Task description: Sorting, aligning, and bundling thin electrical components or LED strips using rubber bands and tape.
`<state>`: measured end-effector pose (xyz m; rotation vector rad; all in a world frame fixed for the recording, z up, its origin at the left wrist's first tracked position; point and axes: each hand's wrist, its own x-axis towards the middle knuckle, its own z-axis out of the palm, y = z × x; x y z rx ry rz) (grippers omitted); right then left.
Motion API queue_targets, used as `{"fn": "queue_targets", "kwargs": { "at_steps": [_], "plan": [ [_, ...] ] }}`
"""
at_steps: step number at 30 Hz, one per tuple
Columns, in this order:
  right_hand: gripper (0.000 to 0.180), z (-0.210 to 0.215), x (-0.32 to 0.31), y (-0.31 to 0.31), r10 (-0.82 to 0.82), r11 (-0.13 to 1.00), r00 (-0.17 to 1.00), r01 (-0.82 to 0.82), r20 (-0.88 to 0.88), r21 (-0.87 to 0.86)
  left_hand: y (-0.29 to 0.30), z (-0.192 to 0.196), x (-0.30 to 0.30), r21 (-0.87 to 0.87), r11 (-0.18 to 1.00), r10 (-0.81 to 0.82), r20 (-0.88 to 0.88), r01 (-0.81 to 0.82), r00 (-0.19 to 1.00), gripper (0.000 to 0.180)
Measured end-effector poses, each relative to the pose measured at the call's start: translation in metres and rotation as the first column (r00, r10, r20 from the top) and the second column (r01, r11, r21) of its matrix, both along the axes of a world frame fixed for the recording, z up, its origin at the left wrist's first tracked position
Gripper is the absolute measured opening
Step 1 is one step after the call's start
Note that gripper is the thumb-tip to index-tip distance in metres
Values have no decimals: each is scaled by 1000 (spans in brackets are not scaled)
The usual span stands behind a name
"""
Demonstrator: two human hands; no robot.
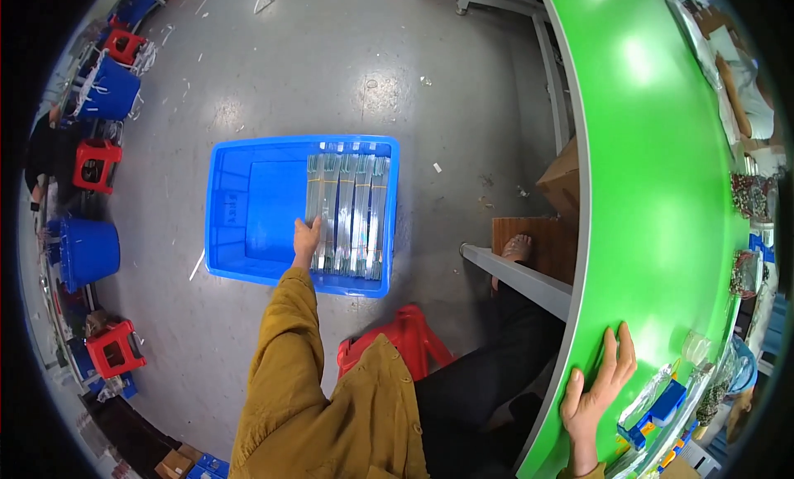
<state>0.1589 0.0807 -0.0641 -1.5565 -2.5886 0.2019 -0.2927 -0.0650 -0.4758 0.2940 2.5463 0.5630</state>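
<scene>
Grey floor [471,82] below, and the left hand [306,241] touches the leftmost bundle of clear strips [314,190], grip hard to tell, inside the blue bin [269,206]; right hand [597,396] rests, thumb spread wide, on the green table [653,206]!

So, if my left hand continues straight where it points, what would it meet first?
Probably the leftmost clear bundle in the blue crate; your left hand seems to touch it, though depth is unclear.
</scene>
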Motion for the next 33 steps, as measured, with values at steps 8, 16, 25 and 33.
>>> {"fn": "queue_targets", "kwargs": {
  "at_steps": [8,16,25,33],
  "plan": [
    [50,10,9,-3,25,997,994,-17,-106,82,-59,29,-4,114,993,-45,29,42,999,60],
    [55,-4,-4,6,-9,1000,997,9,-79,4,-100,1,-49,498,866,-149,356,-53,922,53],
    [71,-44,-103,73,132,989,991,-129,30,-75,-104,-80,-80,238,947,145,283,-216,948,62],
    [82,-77,-105,94,58,998,991,-55,119,-25,-75,-158,-135,47,971,224,179,-236,958,70]
  ]
}}
